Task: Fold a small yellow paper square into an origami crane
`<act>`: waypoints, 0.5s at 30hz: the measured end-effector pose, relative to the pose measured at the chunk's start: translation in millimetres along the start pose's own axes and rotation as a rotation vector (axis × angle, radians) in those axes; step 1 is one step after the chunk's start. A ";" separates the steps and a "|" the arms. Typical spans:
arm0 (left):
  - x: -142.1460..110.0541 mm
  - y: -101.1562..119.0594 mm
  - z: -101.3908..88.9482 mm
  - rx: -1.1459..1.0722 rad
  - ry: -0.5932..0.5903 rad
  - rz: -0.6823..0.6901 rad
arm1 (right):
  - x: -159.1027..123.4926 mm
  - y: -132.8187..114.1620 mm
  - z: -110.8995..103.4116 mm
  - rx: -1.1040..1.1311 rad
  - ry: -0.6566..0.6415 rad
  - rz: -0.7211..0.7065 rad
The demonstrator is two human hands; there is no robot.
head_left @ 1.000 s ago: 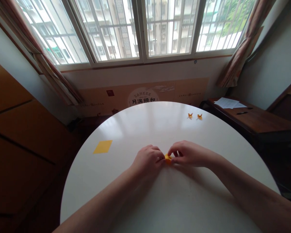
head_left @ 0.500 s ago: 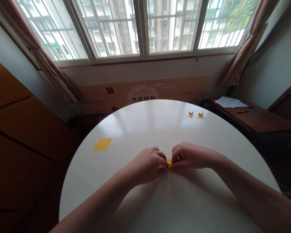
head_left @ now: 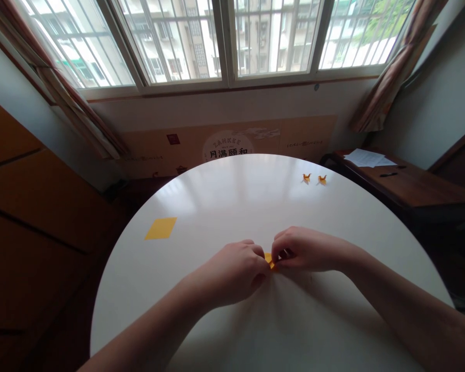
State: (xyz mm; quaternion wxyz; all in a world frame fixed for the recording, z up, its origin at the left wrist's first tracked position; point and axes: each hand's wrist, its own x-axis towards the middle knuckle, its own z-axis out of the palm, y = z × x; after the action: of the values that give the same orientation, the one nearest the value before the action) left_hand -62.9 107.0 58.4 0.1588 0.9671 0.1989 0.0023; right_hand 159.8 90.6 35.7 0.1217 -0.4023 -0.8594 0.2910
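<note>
Pinching yellow paper (head_left: 270, 260), both hands (head_left: 238, 268) (head_left: 308, 249) — “月满颐和” (head_left: 228, 153) beyond.

2 folded paper birds (head_left: 314, 179) at approx 1 o'clock on tbl; 1 flat yellow sheet (head_left: 160, 228), approx 10 o'clock.

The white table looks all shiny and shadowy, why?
Head view: pale glare on the far part of the white table, probably from the bright window; soft shadows below the left hand and right hand; creases unclear in the small, partly hidden yellow paper between them.
</note>
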 end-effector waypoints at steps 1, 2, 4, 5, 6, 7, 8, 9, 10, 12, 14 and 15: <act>0.1 0.3 -0.5 0.001 -0.002 0.004 | 0.2 0.1 0.1 -0.001 0.008 -0.002; -0.1 1.0 -0.9 0.004 0.000 0.008 | 0.4 0.3 0.1 -0.003 0.016 -0.005; -1.4 3.4 -1.2 0.010 0.019 0.006 | 1.0 1.2 0.3 -0.009 0.035 -0.010; -2.4 4.9 -1.1 0.013 0.029 0.000 | 1.4 2.0 0.4 -0.012 0.047 -0.010; -3.4 6.4 -0.7 0.014 0.036 -0.009 | 1.9 3.0 0.7 -0.013 0.058 -0.008; -4.5 7.7 -0.3 0.015 0.037 -0.018 | 2.4 4.3 1.0 -0.013 0.068 -0.004; -5.4 8.8 0.2 0.014 0.031 -0.025 | 3.0 5.6 1.4 -0.015 0.076 0.002; -6.1 9.7 0.6 0.013 0.022 -0.031 | 3.6 7.0 1.7 -0.017 0.080 0.009; -6.6 10.2 0.8 0.012 0.014 -0.037 | 4.1 8.4 2.1 -0.019 0.083 0.017; -6.9 10.8 0.6 0.008 0.010 -0.045 | 4.8 10.5 2.5 -0.020 0.083 0.029; -6.9 11.4 -0.3 0.000 0.012 -0.044 | 5.1 11.5 2.7 -0.016 0.086 0.034; -6.9 12.0 -0.6 -0.005 0.012 -0.040 | 5.2 11.7 2.7 -0.014 0.092 0.034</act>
State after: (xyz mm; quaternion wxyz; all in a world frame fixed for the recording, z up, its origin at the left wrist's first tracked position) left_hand -64.7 94.1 63.1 0.1600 0.9625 0.2190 0.0054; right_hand 162.5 99.4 26.4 0.1534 -0.4308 -0.8479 0.2683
